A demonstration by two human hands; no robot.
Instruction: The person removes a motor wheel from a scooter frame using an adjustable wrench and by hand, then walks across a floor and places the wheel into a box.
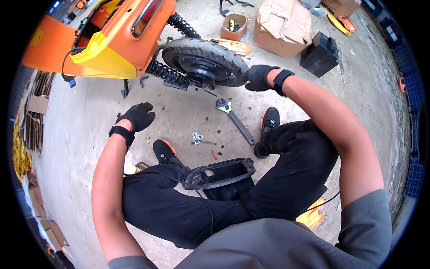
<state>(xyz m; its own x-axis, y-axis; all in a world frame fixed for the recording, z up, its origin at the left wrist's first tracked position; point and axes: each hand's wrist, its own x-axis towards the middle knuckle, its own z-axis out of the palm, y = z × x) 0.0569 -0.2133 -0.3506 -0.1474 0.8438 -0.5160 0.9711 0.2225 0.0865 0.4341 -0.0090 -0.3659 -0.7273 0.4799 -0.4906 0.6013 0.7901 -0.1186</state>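
My right hand [260, 78], in a black glove, is at the right edge of a black scooter wheel [204, 62]. Its fingers are curled against the tyre. The wheel, with a hub in its middle, sits at the rear of an orange and yellow scooter body [121, 40], between two black coil shock absorbers [168, 74]. My left hand [138, 116], gloved too, hovers over the floor left of the wheel, its fingers loosely bent and apart with nothing in them. An adjustable wrench [236, 122] lies on the concrete below the wheel.
Small metal parts and a spring [207, 142] lie between my feet. A black plastic bin-like part [228, 179] stands between my legs. Beyond the wheel are a small open box [234, 28], a large carton [283, 29] and a black block [319, 54]. Flattened cardboard [38, 116] is stacked at left.
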